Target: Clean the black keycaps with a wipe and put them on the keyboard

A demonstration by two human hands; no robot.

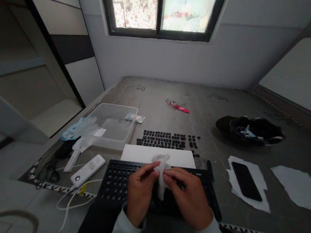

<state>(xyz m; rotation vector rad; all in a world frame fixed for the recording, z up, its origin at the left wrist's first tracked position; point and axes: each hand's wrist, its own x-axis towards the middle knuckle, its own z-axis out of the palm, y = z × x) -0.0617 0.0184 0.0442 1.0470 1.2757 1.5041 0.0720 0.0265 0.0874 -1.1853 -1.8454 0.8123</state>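
Note:
Between the fingertips of both hands is a crumpled white tissue (162, 169), its ends sticking up and hanging down. My left hand (141, 189) pinches it from the left side, and my right hand (188, 196) pinches it from the right. Beneath them lies a black keyboard base (117, 181), partly covered by my hands; its keycaps look to be off. Just beyond its far edge is a white sheet or board (138, 153). Rows of loose black keycaps (163, 139) are laid out in keyboard order behind that.
A clear plastic box (110, 141) stands left, by a white power strip (88, 170) with cables. A red packet (180, 108) lies farther back. At right are a black cap (250, 129), a black phone (247, 181) on white paper and another paper sheet (302, 189).

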